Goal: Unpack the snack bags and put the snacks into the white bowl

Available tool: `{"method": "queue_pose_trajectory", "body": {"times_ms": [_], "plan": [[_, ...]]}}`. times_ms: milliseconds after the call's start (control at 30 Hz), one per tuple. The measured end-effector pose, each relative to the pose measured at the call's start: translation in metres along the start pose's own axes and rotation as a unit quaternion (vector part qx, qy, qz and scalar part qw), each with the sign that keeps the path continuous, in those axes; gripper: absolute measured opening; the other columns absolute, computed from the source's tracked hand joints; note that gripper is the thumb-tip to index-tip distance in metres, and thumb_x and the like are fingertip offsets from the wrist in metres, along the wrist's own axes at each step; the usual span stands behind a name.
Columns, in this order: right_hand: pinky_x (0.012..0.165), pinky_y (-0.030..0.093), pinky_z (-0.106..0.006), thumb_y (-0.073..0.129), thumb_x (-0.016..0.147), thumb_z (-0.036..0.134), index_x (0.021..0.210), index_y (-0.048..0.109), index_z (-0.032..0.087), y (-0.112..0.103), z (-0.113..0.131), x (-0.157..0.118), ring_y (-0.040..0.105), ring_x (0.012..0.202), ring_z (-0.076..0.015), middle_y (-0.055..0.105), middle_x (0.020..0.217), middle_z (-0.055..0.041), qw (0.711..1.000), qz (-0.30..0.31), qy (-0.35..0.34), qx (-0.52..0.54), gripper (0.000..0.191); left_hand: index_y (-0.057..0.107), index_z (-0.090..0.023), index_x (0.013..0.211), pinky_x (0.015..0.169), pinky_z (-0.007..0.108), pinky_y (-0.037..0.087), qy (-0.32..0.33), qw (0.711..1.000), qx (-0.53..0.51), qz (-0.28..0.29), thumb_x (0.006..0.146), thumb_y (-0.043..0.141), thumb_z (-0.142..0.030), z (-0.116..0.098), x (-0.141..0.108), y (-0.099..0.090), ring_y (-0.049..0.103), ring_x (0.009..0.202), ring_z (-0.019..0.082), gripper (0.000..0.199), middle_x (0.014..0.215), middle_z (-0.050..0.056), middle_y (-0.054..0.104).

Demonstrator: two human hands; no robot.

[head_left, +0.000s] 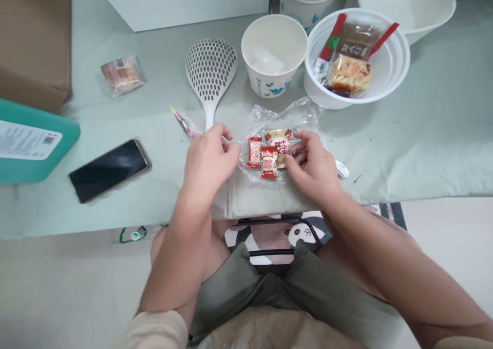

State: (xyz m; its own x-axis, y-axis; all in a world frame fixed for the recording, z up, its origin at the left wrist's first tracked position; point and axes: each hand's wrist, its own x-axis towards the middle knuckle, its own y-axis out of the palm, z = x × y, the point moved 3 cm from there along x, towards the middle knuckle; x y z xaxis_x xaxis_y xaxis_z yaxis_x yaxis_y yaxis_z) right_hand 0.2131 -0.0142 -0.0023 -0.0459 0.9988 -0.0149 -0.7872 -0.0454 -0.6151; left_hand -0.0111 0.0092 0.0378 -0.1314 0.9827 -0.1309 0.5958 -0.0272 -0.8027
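Note:
A clear plastic bag [304, 113] lies spread near the table's front edge. On it are a gold-wrapped snack packet [278, 137], a red-and-white wrapped candy [254, 152] and a second, red-ended candy [269, 162]. My right hand [314, 168] has its thumb and fingertips at the gold packet's right edge, closed on it. My left hand [210, 156] is at the bag's left edge with curled fingers; what they hold, if anything, is hidden. It covers the lower handle of a white slotted skimmer [211, 69]. A small pink-and-yellow wrapped item [182, 123] lies beside that hand.
Behind the bag stand a paper cup [275, 84], a stack of cups [308, 7] and a white bowl [314, 89] holding several packaged snacks. Leftward lie a phone [110, 170], a wrapped snack [122, 75], a green container [57, 159] and a cardboard box [34, 35].

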Motion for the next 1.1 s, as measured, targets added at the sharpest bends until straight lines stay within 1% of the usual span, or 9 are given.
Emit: {"method": "queue_pose_trajectory", "body": {"times_ms": [133,267,367,500,667,733,800,900,1100], "plan": [[0.063,0.05,-0.034,0.061,0.081,0.032,0.124,0.052,0.022,0.0,0.0,0.0,0.064,0.058,-0.0163,0.072,0.089,-0.0018,1.0,0.0,-0.002,-0.003,0.045,0.064,-0.029,0.114,0.093,0.042,0.057,0.118,0.993,-0.021,-0.018,0.077,0.06,-0.008,-0.007,-0.001,0.002,0.066,0.101,0.025,0.043,0.116,0.007,0.066],[0.062,0.049,-0.033,0.061,0.083,0.033,0.124,0.052,0.023,0.002,-0.001,-0.001,0.064,0.057,-0.0164,0.073,0.088,-0.0007,1.0,-0.004,-0.01,-0.006,0.043,0.07,-0.025,0.121,0.124,0.051,0.041,0.248,0.967,-0.006,0.065,0.085,0.058,-0.013,-0.026,-0.005,0.017,0.048,0.148,0.032,0.04,0.154,0.011,0.052],[0.061,0.049,-0.034,0.062,0.083,0.032,0.123,0.052,0.024,0.003,-0.002,-0.001,0.064,0.057,-0.0165,0.073,0.088,-0.0006,1.0,-0.008,-0.012,-0.005,0.042,0.072,-0.019,0.122,0.129,0.057,0.033,0.234,0.968,0.027,0.087,0.09,0.057,-0.018,-0.031,-0.002,0.029,0.041,0.154,0.037,0.036,0.161,0.014,0.05],[0.067,0.055,-0.039,0.061,0.084,0.031,0.128,0.052,0.022,0.002,-0.002,-0.001,0.063,0.057,-0.0164,0.073,0.097,-0.0042,1.0,-0.002,-0.018,-0.013,0.046,0.061,-0.013,0.141,0.127,0.05,0.038,0.194,0.979,0.01,0.063,0.093,0.055,-0.021,-0.03,0.005,0.031,0.052,0.147,0.033,0.049,0.153,0.017,0.059],[0.078,0.061,-0.049,0.064,0.084,0.032,0.138,0.056,0.025,-0.002,0.002,0.001,0.061,0.057,-0.0133,0.058,0.151,-0.0182,0.998,-0.024,-0.042,-0.04,0.055,0.059,-0.017,0.141,0.126,0.044,0.041,0.139,0.989,-0.049,0.02,0.093,0.058,-0.024,-0.02,0.01,0.024,0.054,0.145,0.028,0.049,0.153,0.014,0.06],[0.084,0.062,-0.054,0.064,0.085,0.033,0.143,0.054,0.026,-0.002,0.001,0.003,0.068,0.069,-0.0184,0.049,0.162,-0.0195,0.998,-0.017,-0.046,-0.038,0.06,0.06,-0.02,0.139,0.125,0.045,0.042,0.116,0.99,-0.078,0.006,0.092,0.062,-0.025,-0.015,0.012,0.023,0.055,0.145,0.028,0.047,0.151,0.013,0.061],[0.095,0.06,-0.059,0.064,0.085,0.033,0.147,0.051,0.024,-0.002,0.0,0.005,0.075,0.095,-0.0291,0.049,0.163,-0.0201,0.998,-0.012,-0.047,-0.043,0.064,0.059,-0.021,0.138,0.125,0.048,0.042,0.086,0.991,-0.101,-0.012,0.092,0.063,-0.026,-0.009,0.013,0.024,0.055,0.144,0.03,0.046,0.151,0.014,0.06],[0.105,0.055,-0.064,0.064,0.086,0.034,0.149,0.05,0.022,-0.002,-0.003,0.006,0.064,0.133,-0.0386,0.055,0.157,-0.0206,0.998,-0.012,-0.039,-0.054,0.065,0.056,-0.02,0.141,0.122,0.053,0.044,0.045,0.992,-0.116,-0.029,0.092,0.065,-0.026,-0.001,0.014,0.027,0.058,0.14,0.033,0.05,0.152,0.017,0.055],[0.102,0.058,-0.061,0.058,0.088,0.032,0.148,0.049,0.019,-0.001,0.0,0.004,0.059,0.139,-0.0385,0.051,0.159,-0.0218,0.996,-0.003,-0.041,-0.074,0.062,0.047,-0.028,0.152,0.129,0.053,0.039,0.129,0.988,-0.079,-0.035,0.087,0.07,-0.02,0.0,0.007,0.028,0.037,0.158,0.034,0.069,0.167,0.012,0.037]]}}
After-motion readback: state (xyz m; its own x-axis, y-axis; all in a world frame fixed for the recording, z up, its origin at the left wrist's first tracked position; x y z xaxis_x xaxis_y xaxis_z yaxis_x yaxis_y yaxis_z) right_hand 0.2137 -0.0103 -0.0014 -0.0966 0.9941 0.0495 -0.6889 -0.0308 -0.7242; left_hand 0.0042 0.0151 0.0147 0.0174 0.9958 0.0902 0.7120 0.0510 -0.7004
